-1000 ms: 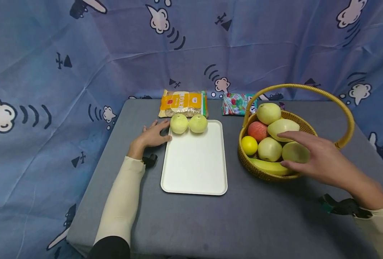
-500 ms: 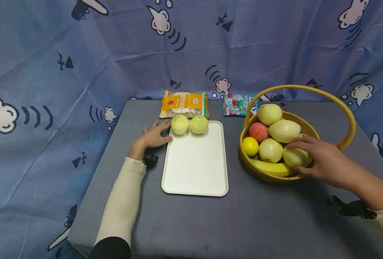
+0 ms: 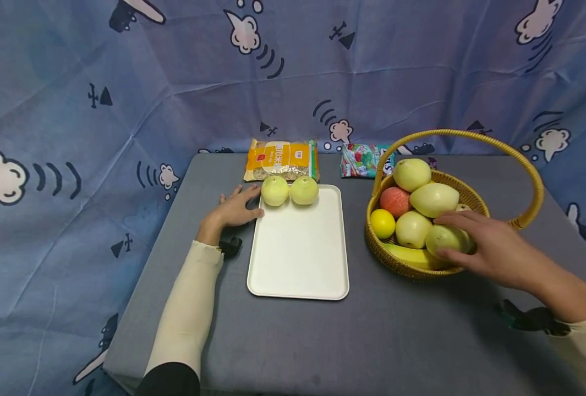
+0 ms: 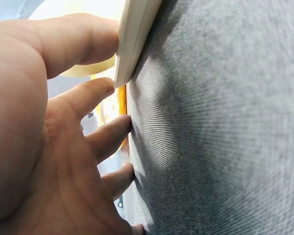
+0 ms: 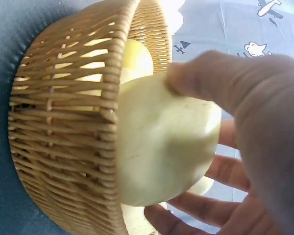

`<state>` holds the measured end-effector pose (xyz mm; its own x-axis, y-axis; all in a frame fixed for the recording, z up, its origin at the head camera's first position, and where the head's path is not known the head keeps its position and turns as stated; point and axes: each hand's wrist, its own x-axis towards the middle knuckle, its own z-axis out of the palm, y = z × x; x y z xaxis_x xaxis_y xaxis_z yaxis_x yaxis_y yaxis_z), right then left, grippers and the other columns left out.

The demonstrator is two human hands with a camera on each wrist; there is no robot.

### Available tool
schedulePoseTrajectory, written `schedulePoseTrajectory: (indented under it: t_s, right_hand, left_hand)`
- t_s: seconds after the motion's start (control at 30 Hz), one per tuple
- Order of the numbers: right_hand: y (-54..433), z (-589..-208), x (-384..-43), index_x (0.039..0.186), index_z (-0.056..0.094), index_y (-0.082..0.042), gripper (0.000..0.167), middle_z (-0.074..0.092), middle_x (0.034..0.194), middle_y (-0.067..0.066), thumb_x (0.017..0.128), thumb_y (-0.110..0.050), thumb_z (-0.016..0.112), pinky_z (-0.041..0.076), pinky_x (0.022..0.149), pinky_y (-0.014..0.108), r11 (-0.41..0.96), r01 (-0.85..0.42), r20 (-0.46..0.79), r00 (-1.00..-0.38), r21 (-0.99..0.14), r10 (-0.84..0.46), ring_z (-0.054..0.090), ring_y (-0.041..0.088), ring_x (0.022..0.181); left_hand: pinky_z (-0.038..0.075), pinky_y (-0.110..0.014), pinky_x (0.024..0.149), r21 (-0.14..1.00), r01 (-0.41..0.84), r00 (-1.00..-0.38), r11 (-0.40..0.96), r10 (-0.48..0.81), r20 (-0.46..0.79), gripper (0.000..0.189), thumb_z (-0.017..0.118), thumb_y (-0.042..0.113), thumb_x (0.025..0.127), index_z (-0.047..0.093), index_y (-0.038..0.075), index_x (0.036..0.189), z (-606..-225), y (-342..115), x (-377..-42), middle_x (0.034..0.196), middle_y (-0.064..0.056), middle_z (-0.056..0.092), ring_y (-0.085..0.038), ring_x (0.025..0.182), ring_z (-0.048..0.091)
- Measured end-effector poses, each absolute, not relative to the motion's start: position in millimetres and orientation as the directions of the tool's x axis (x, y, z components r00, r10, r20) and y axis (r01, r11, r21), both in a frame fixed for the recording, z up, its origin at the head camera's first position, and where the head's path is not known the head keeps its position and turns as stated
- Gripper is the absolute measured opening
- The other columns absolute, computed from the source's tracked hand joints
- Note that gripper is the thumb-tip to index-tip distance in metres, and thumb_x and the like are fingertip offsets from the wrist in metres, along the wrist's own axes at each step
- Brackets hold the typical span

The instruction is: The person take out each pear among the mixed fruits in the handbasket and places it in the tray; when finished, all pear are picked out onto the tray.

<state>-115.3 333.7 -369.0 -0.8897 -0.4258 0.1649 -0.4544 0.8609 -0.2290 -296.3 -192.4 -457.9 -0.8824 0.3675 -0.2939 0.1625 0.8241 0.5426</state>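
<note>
In the head view, my left hand (image 3: 235,210) rests at the far left corner of the white tray (image 3: 300,247). Its thumb and index finger touch the tray's edge (image 4: 130,44) in the left wrist view, while the other fingertips lie on the cloth. Two pale green round fruits (image 3: 304,190) sit side by side at the tray's far end. My right hand (image 3: 500,247) grips a pale green round fruit (image 5: 166,142), thumb on one side and fingers around the other. That fruit is at the near right rim of the wicker basket (image 5: 63,132).
Around it in the basket are a red fruit (image 3: 395,201), a yellow lemon-like fruit (image 3: 382,223), a banana (image 3: 411,256) and more pale green fruits (image 3: 434,199). The basket's tall handle (image 3: 471,133) arches overhead. Behind stand an orange grain bag (image 3: 280,159) and a teal packet (image 3: 362,159).
My right hand has closed around the pale green fruit at the basket's near right and shifted it slightly left. My left hand stays at the tray's corner.
</note>
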Motion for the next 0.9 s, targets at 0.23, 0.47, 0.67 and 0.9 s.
schedulePoseTrajectory:
  t_s: [0.23,0.47,0.67,0.9]
  right_hand:
    - [330.6,-372.4,-115.2,0.147,0.065,-0.004,0.072,0.068,0.137,0.029,0.088,-0.031,0.095,0.058,0.09,0.068,0.872,-0.418,0.094,-0.908,-0.256,-0.408,0.071,0.043,0.113]
    - [329.6,-376.8,-113.6,0.148,0.062,-0.002,0.083,0.067,0.136,0.03,0.079,-0.025,0.101,0.059,0.088,0.067,0.863,-0.439,0.114,-0.898,-0.251,-0.424,0.07,0.042,0.11]
    - [328.2,-378.9,-112.0,0.148,0.061,-0.003,0.083,0.071,0.133,0.026,0.079,-0.025,0.101,0.058,0.087,0.063,0.873,-0.417,0.128,-0.909,-0.253,-0.397,0.07,0.038,0.108]
    - [328.5,-380.8,-108.3,0.145,0.064,-0.007,0.081,0.073,0.131,0.02,0.076,-0.024,0.103,0.058,0.081,0.054,0.864,-0.441,0.184,-0.896,-0.243,-0.405,0.07,0.031,0.104]
  left_hand:
    - [-0.014,-0.08,0.127,0.54,0.172,-0.883,0.824,0.371,-0.286,0.081,0.065,0.039,0.108,0.026,0.024,0.177,-459.5,-193.3,-296.9,0.186,-0.004,0.014,-0.039,0.172,-0.005]
    - [-0.016,-0.079,0.127,0.549,0.162,-0.884,0.82,0.368,-0.289,0.081,0.066,0.038,0.108,0.026,0.024,0.177,-458.8,-193.5,-296.5,0.186,-0.004,0.014,-0.037,0.173,-0.005]
    - [-0.015,-0.078,0.127,0.548,0.157,-0.883,0.822,0.366,-0.295,0.082,0.066,0.04,0.107,0.025,0.025,0.177,-457.7,-193.1,-296.3,0.186,-0.003,0.014,-0.036,0.173,-0.005]
    - [-0.015,-0.079,0.127,0.551,0.157,-0.884,0.82,0.365,-0.291,0.081,0.066,0.039,0.107,0.026,0.025,0.177,-458.7,-193.8,-297.4,0.186,-0.004,0.015,-0.037,0.173,-0.004]
